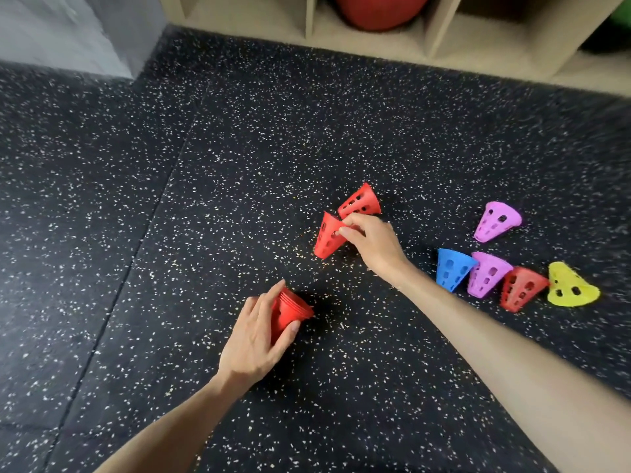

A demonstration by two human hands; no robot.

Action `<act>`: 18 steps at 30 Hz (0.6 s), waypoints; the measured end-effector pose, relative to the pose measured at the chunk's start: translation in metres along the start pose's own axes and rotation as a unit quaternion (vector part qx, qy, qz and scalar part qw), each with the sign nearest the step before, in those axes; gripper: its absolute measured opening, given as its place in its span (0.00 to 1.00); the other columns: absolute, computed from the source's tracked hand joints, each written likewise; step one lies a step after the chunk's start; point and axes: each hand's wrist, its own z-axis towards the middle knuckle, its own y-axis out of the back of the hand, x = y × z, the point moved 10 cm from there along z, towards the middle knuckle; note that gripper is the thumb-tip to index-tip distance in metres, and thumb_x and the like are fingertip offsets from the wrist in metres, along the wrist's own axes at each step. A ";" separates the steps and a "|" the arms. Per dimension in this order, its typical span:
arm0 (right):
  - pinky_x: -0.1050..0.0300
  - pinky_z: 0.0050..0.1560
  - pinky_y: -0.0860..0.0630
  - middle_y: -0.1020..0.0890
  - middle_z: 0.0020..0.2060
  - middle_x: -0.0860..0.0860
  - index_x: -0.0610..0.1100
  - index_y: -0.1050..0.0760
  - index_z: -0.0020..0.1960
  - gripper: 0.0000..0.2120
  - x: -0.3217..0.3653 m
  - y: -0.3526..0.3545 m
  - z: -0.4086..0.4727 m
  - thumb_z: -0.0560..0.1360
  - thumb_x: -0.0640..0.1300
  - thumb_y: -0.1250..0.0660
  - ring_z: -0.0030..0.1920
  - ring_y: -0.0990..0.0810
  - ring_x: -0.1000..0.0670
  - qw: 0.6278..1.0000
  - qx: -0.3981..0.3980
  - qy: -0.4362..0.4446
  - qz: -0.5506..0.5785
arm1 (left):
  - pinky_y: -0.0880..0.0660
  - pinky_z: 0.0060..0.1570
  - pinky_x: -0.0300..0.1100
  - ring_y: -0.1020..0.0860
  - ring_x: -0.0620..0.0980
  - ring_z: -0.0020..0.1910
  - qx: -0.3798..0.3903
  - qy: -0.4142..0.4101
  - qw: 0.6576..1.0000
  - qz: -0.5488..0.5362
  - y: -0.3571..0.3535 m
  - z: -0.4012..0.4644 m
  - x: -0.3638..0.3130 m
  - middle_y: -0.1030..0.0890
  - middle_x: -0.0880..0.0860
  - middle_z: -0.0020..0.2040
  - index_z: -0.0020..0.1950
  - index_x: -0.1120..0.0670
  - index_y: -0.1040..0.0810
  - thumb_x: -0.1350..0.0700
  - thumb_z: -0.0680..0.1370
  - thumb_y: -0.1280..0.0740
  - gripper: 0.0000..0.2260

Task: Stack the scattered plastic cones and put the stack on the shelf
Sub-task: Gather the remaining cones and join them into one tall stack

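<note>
Head view: a person crouches over a dark speckled floor (239, 148), both bare arms reaching forward.
Left hand (254, 339): fingers and thumb curled round a short red stack (290, 310) of nested cones, held low over the floor with its wide rims pointing away to the right.
Right hand (370, 242): fingertips pinch the wall of a single red cone (326, 237), which is tilted with its narrow end down, at or just above the floor.
Neighbour: a second red cone (362, 199) lies on its side just behind the pinched one, touching or nearly touching it.
Loose cones: off to the right, a blue cone (452, 269), a pink cone (488, 274), another red cone (520, 288) and a yellow cone (572, 285) lie in a close row; one more pink cone (496, 220) lies apart, farther back.
Shelf (478, 46): pale cubbies along the far edge, well apart from the hands; a red ball (379, 10) sits in one.
Step in hand: gathering, apparently the red ones first.
Next move: likely bring the pinched cone across to the left hand, turn it to match the stack and nest it on, then reach for the neighbour. Six cones remain loose, so the shelf comes much later.
</note>
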 end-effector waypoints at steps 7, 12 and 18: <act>0.55 0.53 0.24 0.14 0.48 0.57 0.50 0.16 0.52 0.08 0.017 0.020 -0.033 0.81 0.49 0.34 0.51 0.16 0.55 0.998 0.053 0.034 0.023 | 0.32 0.69 0.46 0.30 0.44 0.61 -0.032 0.013 0.999 -0.025 0.001 0.001 -0.004 0.29 0.43 0.68 0.82 0.47 0.44 0.33 0.81 0.44 0.33; 0.68 0.56 0.28 0.15 0.52 0.60 0.49 0.16 0.57 0.09 0.003 0.042 -0.058 0.80 0.50 0.32 0.55 0.19 0.61 0.997 0.051 0.049 0.043 | 0.31 0.72 0.48 0.26 0.45 0.69 -0.088 0.025 0.984 -0.156 -0.010 0.032 -0.060 0.27 0.46 0.73 0.79 0.44 0.39 0.43 0.80 0.32 0.30; 0.75 0.54 0.28 0.15 0.55 0.57 0.46 0.16 0.60 0.11 -0.026 0.088 -0.093 0.78 0.45 0.29 0.49 0.20 0.70 0.997 0.061 0.031 0.039 | 0.26 0.67 0.45 0.22 0.43 0.65 -0.049 -0.043 0.974 -0.219 -0.033 0.054 -0.157 0.24 0.46 0.70 0.81 0.36 0.47 0.44 0.79 0.29 0.36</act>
